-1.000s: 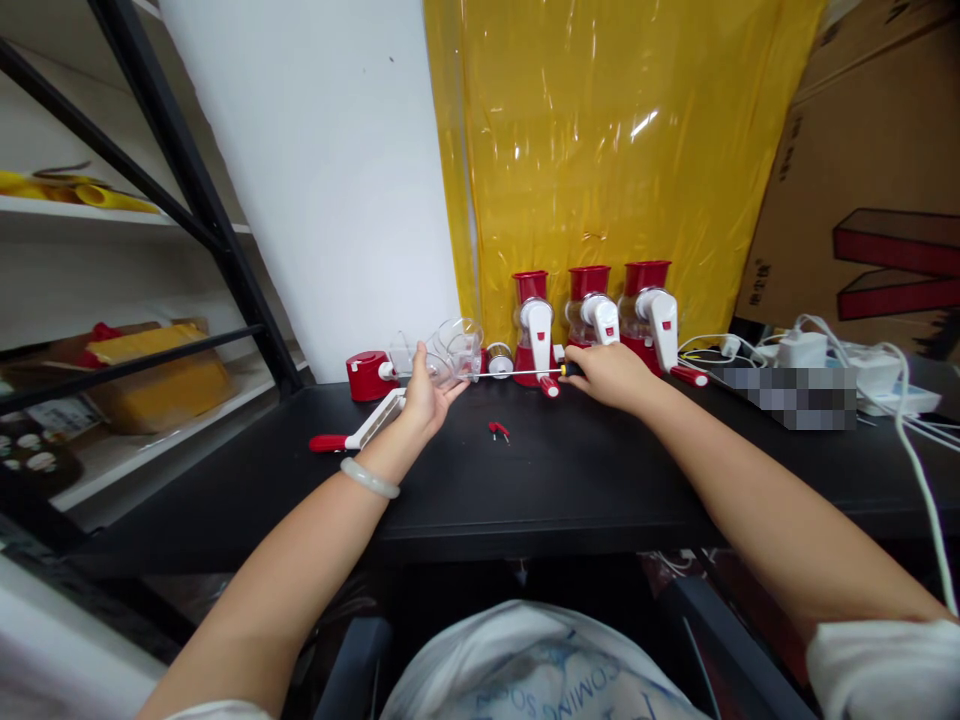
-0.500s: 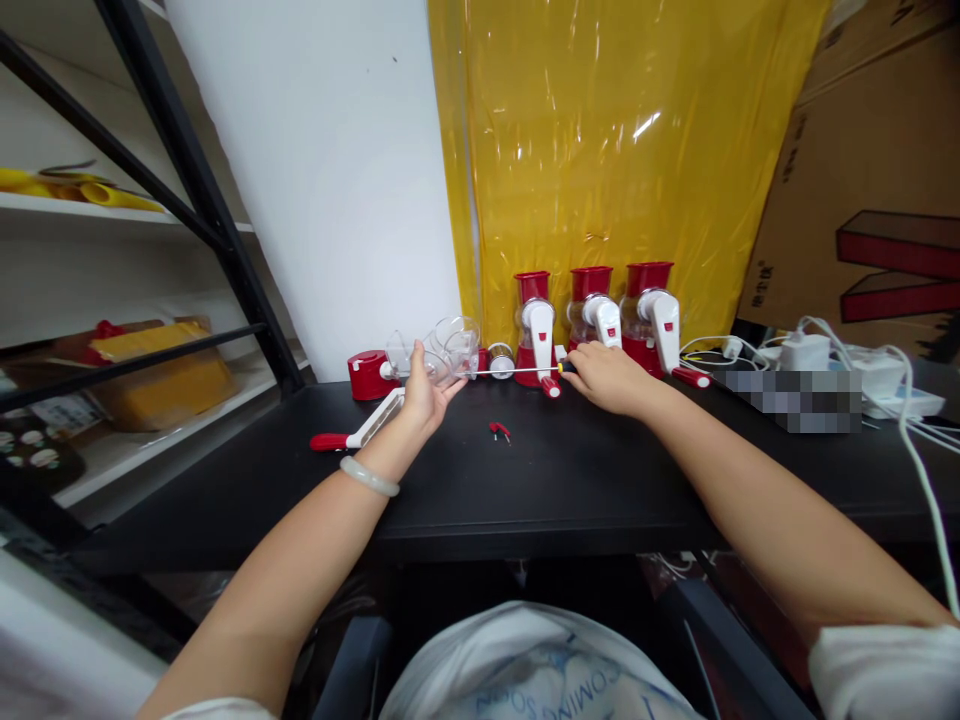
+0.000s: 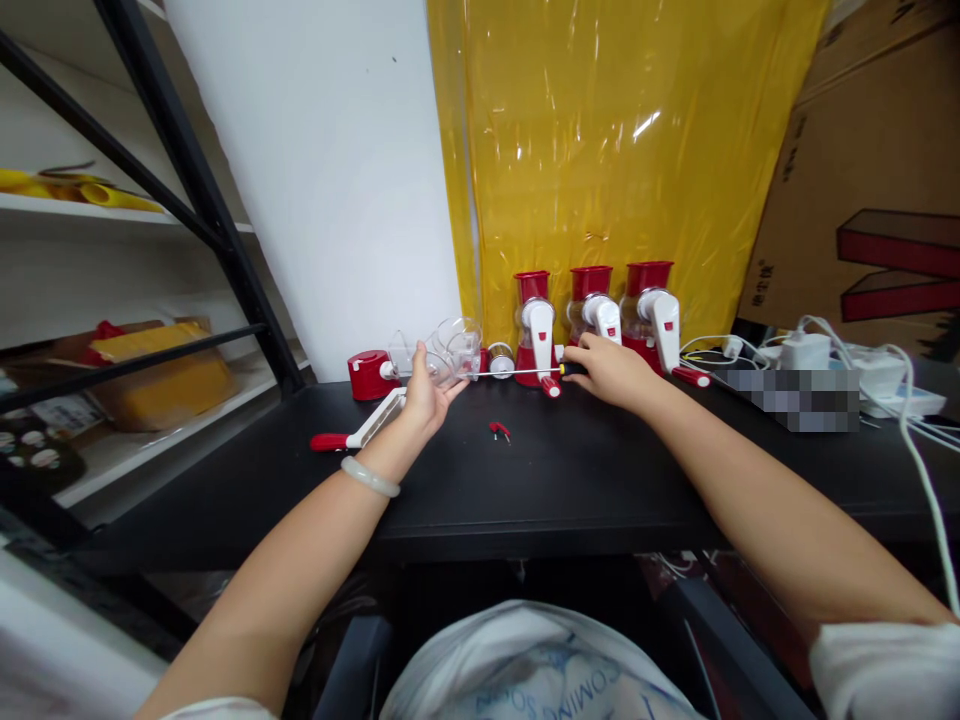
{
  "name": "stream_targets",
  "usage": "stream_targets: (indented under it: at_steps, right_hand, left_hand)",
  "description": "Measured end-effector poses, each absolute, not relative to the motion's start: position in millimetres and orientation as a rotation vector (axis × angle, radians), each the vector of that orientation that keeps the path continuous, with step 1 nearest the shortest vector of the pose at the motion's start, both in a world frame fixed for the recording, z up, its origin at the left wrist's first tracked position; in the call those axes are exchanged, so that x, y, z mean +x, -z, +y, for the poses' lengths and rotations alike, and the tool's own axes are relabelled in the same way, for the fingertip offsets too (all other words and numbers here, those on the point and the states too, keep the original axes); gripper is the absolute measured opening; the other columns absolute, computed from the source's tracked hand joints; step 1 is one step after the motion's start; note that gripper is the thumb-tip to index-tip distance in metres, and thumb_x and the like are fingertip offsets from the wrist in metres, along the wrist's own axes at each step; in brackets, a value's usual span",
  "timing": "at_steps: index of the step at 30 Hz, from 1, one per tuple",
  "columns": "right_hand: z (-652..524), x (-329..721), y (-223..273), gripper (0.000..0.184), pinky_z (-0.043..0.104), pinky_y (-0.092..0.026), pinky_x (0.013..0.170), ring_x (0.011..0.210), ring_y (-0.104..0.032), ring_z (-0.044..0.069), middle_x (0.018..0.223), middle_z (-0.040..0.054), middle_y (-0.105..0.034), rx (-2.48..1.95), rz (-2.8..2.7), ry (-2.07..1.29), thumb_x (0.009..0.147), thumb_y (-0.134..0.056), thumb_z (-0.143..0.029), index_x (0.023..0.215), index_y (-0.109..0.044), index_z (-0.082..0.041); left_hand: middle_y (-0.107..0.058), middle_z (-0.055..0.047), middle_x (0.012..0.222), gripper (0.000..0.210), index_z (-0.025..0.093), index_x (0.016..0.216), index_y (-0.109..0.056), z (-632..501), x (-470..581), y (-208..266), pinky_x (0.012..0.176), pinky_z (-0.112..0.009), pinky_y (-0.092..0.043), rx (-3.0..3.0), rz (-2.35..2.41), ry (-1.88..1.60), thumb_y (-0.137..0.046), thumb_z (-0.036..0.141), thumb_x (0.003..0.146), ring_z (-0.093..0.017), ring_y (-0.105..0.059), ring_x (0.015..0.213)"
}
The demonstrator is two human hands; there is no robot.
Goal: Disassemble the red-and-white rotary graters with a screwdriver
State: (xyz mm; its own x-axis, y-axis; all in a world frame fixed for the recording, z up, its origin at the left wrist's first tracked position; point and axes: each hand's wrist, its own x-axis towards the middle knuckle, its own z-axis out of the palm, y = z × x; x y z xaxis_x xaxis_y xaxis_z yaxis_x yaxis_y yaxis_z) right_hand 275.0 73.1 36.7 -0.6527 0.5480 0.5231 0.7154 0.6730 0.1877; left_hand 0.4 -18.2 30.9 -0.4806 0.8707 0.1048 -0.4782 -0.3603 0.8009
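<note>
My left hand (image 3: 427,393) is wrapped round a clear plastic grater body (image 3: 459,345), held on its side above the desk. In my right hand (image 3: 606,370) is a screwdriver (image 3: 572,369) with a black and yellow handle. Its long metal shaft points left and reaches the clear body; the exact spot of the tip is hard to make out. Behind my left hand is a red base part (image 3: 367,374). A white crank with a red handle (image 3: 330,441) lies by my left wrist. Small red pieces (image 3: 499,431) rest on the desk between my hands.
Three red and white rotary graters (image 3: 534,320) stand along the back of the black desk (image 3: 570,480). A metal drum (image 3: 500,360) lies beside them. White chargers and cables (image 3: 806,352) crowd the right side. A black shelf frame (image 3: 187,190) rises on the left.
My right hand's fingers have shifted slightly on the screwdriver handle, showing more of it. The clear grater body has hardly moved.
</note>
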Motion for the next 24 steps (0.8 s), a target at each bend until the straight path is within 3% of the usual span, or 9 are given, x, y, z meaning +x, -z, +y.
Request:
stream_targets:
  at_steps: [7,15,21,24]
  right_hand:
    - [74.7,275.4,-35.2,0.028,0.029,-0.038,0.060,0.090,-0.065,0.024,0.104,0.0065,-0.068,-0.993,-2.500,0.448,0.093,-0.050,-0.042,0.115,-0.058,-0.028]
    - [76.6,278.6,-37.7,0.024,0.029,-0.038,0.062,0.091,-0.066,0.025,0.106,0.0064,-0.071,-0.989,-2.476,0.483,0.091,-0.052,-0.037,0.111,-0.057,-0.026]
    - [75.4,276.4,-36.0,0.024,0.029,-0.037,0.062,0.094,-0.066,0.024,0.108,0.0046,-0.071,-0.966,-2.472,0.452,0.092,-0.049,-0.041,0.110,-0.056,-0.027]
    - [75.3,275.9,-35.8,0.024,0.029,-0.038,0.063,0.095,-0.066,0.025,0.111,0.0042,-0.071,-0.953,-2.476,0.429,0.093,-0.048,-0.041,0.111,-0.056,-0.028]
  left_hand:
    - [-0.069,-0.012,0.118,0.055,0.026,0.137,-0.050,-20.0,-0.1,-34.7,0.093,-0.040,-0.053,0.677,0.875,-1.942,-0.053,0.056,0.091,-0.024,-0.069,0.103]
    - [-0.062,-0.015,0.127,0.078,0.032,0.148,-0.032,-24.9,-3.4,-46.1,0.089,-0.043,-0.055,0.641,0.902,-1.904,-0.069,0.052,0.082,-0.027,-0.068,0.106]
    - [-0.054,-0.016,0.137,0.102,0.042,0.149,-0.006,-21.8,-7.6,-45.7,0.083,-0.044,-0.058,0.664,0.969,-2.023,-0.077,0.049,0.076,-0.027,-0.069,0.101]
    - [-0.052,-0.013,0.139,0.094,0.043,0.142,-0.014,-18.5,-11.2,-44.1,0.082,-0.043,-0.059,0.664,0.990,-2.086,-0.079,0.047,0.074,-0.025,-0.069,0.102]
